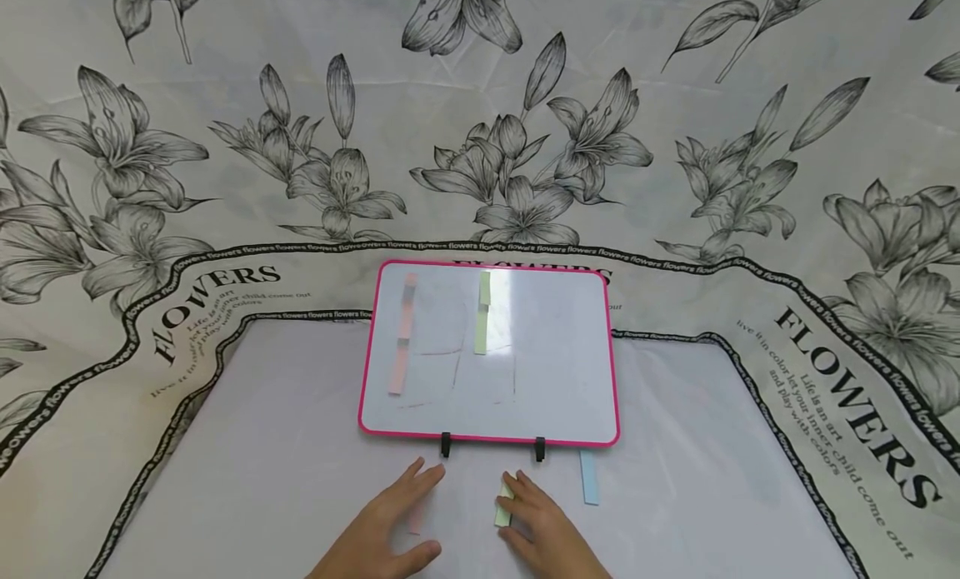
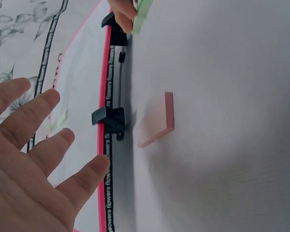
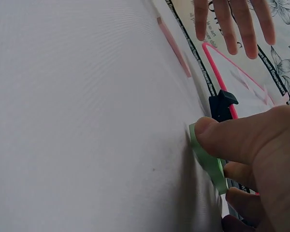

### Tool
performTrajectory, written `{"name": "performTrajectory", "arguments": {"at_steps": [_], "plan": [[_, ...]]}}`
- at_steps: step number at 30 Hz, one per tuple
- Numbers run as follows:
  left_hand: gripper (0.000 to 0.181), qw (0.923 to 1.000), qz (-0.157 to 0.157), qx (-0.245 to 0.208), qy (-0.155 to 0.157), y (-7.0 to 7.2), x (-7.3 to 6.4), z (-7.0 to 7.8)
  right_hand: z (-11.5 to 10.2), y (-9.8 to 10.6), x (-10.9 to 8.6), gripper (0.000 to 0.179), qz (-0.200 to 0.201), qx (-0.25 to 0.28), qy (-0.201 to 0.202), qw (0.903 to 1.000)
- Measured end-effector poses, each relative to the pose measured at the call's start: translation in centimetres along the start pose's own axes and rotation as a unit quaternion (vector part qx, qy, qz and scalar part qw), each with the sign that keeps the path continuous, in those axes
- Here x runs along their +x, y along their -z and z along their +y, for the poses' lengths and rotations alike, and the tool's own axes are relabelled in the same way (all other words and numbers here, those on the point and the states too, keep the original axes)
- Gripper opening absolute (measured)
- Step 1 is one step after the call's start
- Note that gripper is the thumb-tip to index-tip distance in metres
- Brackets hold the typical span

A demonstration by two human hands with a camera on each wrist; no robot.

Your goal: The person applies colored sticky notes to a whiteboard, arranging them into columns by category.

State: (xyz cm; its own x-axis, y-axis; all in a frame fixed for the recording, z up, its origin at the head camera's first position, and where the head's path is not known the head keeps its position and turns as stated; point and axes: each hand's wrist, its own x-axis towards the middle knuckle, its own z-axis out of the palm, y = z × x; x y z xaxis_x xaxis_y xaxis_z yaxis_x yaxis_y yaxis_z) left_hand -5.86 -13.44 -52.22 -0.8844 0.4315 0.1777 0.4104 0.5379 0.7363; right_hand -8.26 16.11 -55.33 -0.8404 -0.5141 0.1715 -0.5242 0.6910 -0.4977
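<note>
My right hand (image 1: 546,525) pinches a pad of green sticky notes (image 3: 207,159), thumb on the near face and fingers behind it, in front of the whiteboard's lower edge. The left hand (image 1: 390,521) is spread with straight fingers and holds nothing. Partly covered by it in the head view, a pad of pink sticky notes (image 2: 157,121) lies on the white table. Facing me is a tilted whiteboard (image 1: 555,354) with a pink frame. Pink strips (image 1: 402,337) run down its left side, and green strips (image 1: 482,329) hang near its top middle.
Two black clips (image 1: 446,444) hold the board's bottom edge. A blue sticky-note pad (image 1: 589,477) lies right of my right hand, by the board's lower corner. Faint reddish lines mark the board. Behind it rises a floral cloth (image 1: 300,204), bordering the white tabletop (image 1: 262,446).
</note>
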Motion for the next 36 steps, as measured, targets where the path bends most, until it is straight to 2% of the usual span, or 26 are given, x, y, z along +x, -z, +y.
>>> {"name": "performTrajectory", "arguments": {"at_steps": [3, 7, 12, 16, 21, 24, 31, 36], "plan": [[0.076, 1.0, -0.006, 0.002, -0.002, -0.1, 0.0, 0.2, -0.3, 0.5, 0.1, 0.037, -0.012, 0.035, -0.019, 0.9991], [0.076, 0.9998, -0.002, 0.015, -0.015, -0.2, 0.0, 0.2, -0.3, 0.7, 0.2, 0.033, 0.002, 0.054, -0.018, 0.9984], [0.076, 0.9991, 0.007, 0.022, -0.035, -0.2, -0.1, 0.2, -0.2, 0.5, 0.4, 0.027, 0.039, 0.038, 0.008, 0.9985], [0.077, 0.9987, 0.01, 0.014, -0.048, 0.0, -0.1, 0.2, -0.2, 0.2, 0.8, 0.028, 0.086, 0.015, 0.028, 0.9958], [0.078, 0.9975, 0.019, 0.014, -0.066, 0.4, -0.3, 0.1, -0.5, -0.5, 1.3, 0.033, 0.129, -0.006, 0.028, 0.9912], [0.078, 0.9967, 0.029, 0.03, -0.07, 0.5, -0.3, 0.0, -0.8, -0.9, 1.6, 0.035, 0.132, -0.011, 0.021, 0.991], [0.076, 0.9992, 0.014, 0.004, -0.038, 0.4, -0.3, 0.2, -1.3, -0.7, 1.9, 0.043, 0.104, -0.019, 0.002, 0.9943], [0.073, 0.9991, 0.022, 0.021, -0.031, 0.6, -0.1, 0.3, -1.3, -0.5, 2.4, 0.042, 0.1, -0.009, -0.001, 0.9949]]}}
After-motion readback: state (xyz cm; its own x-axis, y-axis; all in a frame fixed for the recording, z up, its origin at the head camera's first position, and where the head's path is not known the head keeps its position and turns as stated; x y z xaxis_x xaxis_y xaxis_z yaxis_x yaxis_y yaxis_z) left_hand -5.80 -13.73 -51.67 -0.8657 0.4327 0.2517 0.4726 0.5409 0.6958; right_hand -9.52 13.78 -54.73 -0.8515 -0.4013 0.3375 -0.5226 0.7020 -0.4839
